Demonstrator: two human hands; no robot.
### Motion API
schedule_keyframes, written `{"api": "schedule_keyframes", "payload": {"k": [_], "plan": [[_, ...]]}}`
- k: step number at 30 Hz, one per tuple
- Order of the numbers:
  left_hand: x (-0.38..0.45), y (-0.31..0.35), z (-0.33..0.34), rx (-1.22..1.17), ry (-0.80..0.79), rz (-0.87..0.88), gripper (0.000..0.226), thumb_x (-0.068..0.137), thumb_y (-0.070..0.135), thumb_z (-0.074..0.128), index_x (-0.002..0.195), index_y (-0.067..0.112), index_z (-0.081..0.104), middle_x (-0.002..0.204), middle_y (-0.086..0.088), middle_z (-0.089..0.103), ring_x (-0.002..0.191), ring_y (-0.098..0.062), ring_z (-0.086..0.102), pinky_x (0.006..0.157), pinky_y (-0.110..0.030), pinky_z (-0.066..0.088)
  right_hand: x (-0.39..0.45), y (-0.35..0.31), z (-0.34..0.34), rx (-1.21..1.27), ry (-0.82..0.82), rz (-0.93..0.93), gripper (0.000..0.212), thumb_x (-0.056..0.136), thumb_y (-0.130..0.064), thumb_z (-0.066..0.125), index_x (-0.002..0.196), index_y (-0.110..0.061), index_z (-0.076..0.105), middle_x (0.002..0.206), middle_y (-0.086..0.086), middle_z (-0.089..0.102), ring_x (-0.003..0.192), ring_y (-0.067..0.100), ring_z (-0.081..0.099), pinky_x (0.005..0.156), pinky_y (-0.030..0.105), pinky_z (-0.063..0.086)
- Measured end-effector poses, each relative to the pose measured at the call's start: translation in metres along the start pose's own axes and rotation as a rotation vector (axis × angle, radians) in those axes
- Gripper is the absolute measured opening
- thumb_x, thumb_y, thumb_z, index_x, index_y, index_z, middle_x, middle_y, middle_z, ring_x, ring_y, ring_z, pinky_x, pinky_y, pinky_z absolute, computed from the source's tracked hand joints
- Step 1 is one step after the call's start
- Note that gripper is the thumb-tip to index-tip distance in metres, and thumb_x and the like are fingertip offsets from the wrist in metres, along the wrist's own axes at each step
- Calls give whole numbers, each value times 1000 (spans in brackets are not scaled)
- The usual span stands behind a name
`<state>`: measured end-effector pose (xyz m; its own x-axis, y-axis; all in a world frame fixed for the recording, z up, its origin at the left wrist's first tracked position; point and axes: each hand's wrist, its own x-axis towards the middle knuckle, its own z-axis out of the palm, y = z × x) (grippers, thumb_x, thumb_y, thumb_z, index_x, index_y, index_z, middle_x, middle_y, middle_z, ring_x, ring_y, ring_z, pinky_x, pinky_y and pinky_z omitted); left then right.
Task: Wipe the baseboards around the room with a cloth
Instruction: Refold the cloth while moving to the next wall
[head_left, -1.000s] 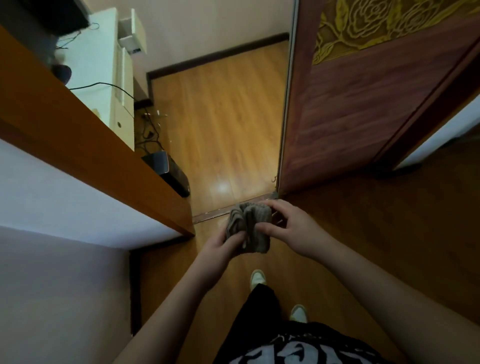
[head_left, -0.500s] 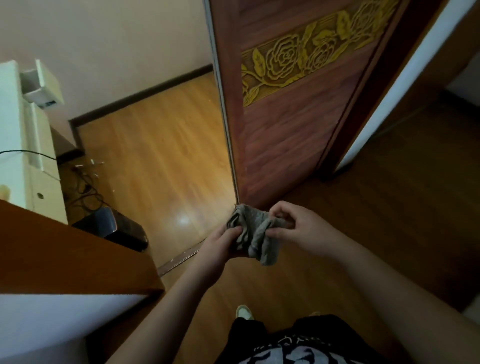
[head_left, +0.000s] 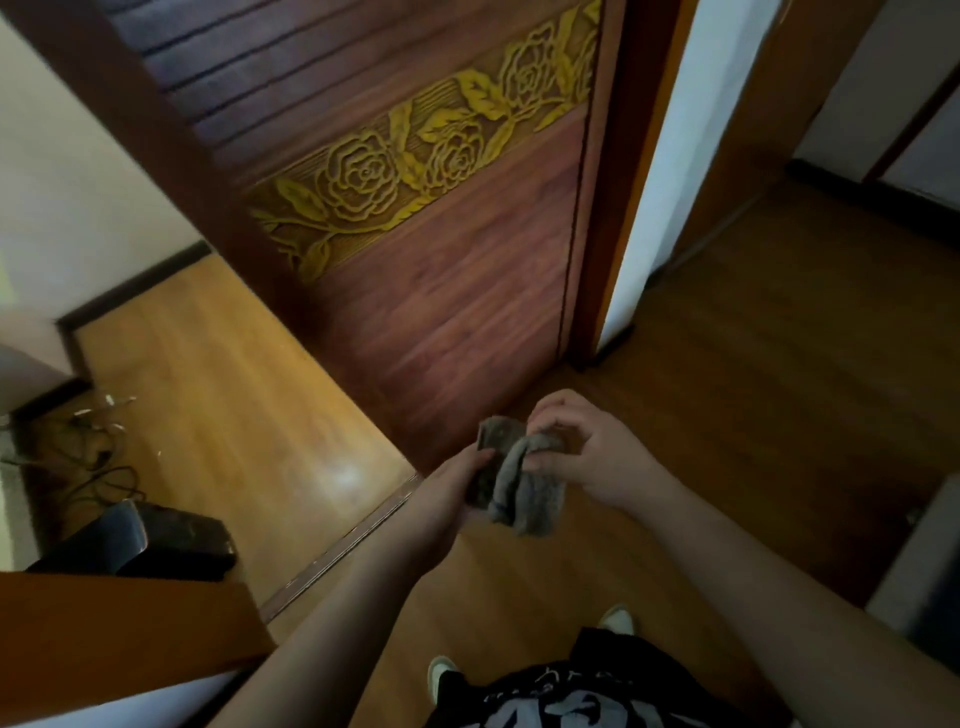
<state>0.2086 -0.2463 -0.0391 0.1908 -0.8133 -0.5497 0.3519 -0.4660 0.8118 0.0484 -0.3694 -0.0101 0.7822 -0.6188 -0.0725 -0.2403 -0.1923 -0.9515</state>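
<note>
Both hands grasp the grey cloth (head_left: 519, 483) at five o'clock: left hand (head_left: 447, 499) grips underneath, right hand (head_left: 587, 457) pinches a fold; refolding mid-air, a loose corner could slip free; baseboard (head_left: 130, 291) waits at nine o'clock.

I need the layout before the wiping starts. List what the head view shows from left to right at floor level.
Tangle of cables → black box → metal threshold strip → left hand → grey cloth → right hand → dark baseboard at far right.
</note>
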Motion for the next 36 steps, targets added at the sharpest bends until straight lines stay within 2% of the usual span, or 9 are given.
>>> {"api": "schedule_keyframes", "payload": {"k": [6,9,12,15,17,23,27,32,36], "plan": [[28,21,72,83,-184,18,56,96,58,48,136,20,56,130,-7,65,120,-25,62,99,-41,53,-6,30,-55,-68,187,21,29,70,-44,82,83,-32,59,106,-13,48,95,-2,51,77,4,40],[38,24,93,199,-199,48,51,92,52,60,134,23,53,125,-1,68,115,-19,65,92,-31,55,-7,39,-75,-95,224,83,44,65,-57,79,90,-33,52,101,-13,51,91,-1,52,71,8,42],[50,28,107,202,-220,53,49,90,33,72,134,23,52,123,0,68,115,-21,65,90,-29,55,-8,48,-103,41,74,162,57,61,-78,66,107,-49,47,111,-20,55,100,-11,54,75,8,46],[60,33,112,49,-179,21,53,86,39,72,133,23,54,124,-3,68,115,-26,65,91,-33,55,-5,62,-123,271,-112,258,68,67,-85,56,124,-50,51,123,-15,58,113,0,58,93,26,52],[67,38,111,41,-158,21,51,86,40,67,133,23,55,124,-2,69,116,-24,65,92,-35,55,-1,70,-132,297,-158,274,57,76,-71,62,123,-39,59,119,-11,65,112,9,62,95,36,52],[107,52,114,669,70,286,24,97,36,58,117,23,62,103,7,71,93,-4,66,84,-36,57,25,83,-137,-95,108,205,13,87,-37,68,92,-29,59,83,-9,63,76,0,60,61,13,46],[142,65,120,837,151,465,21,93,37,64,111,29,58,85,18,65,82,10,62,65,-9,48,52,82,-140,-146,320,208,13,85,-29,67,86,-30,54,72,-11,60,69,-7,59,52,9,43],[188,88,119,1021,81,564,33,87,27,69,116,13,62,85,20,53,73,20,51,68,3,36,84,86,-160,-12,388,345,10,84,-30,67,86,-26,58,80,-5,66,69,-2,66,53,13,52],[214,115,120,991,-151,490,24,91,28,64,110,33,50,83,27,50,85,28,49,68,5,35,92,88,-189,235,309,434,13,88,-26,69,92,-17,61,89,4,70,79,13,73,66,30,61]]}}
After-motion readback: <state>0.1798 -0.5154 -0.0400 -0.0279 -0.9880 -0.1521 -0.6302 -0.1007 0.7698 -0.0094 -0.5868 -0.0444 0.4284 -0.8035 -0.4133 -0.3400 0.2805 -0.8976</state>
